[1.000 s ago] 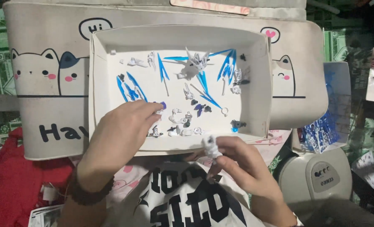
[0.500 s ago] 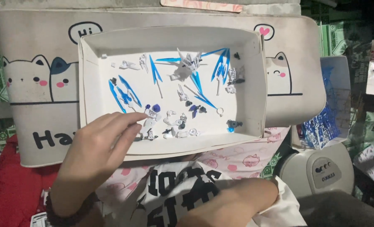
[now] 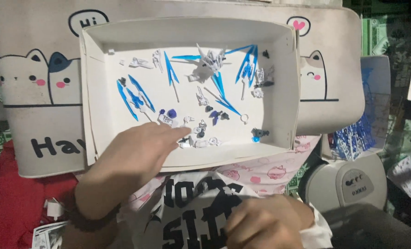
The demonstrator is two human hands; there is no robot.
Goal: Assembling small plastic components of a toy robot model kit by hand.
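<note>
Your white tray [image 3: 92, 92] holds blue and white model parts [image 3: 201, 92]; the cream mat [image 3: 39, 115] beneath shows cartoon cats.

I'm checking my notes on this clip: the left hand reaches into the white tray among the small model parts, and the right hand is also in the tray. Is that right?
Not quite. In the head view the left hand does reach into the white tray among the small model parts, but the right hand is outside it, down by the printed shirt.

— What sort of place is this?
— A home hobby corner: a cat-print lap desk [image 3: 39, 115] carries a white tray [image 3: 92, 92] of small model-kit parts [image 3: 201, 133], with blue part frames [image 3: 353, 138] right of the desk.
</note>
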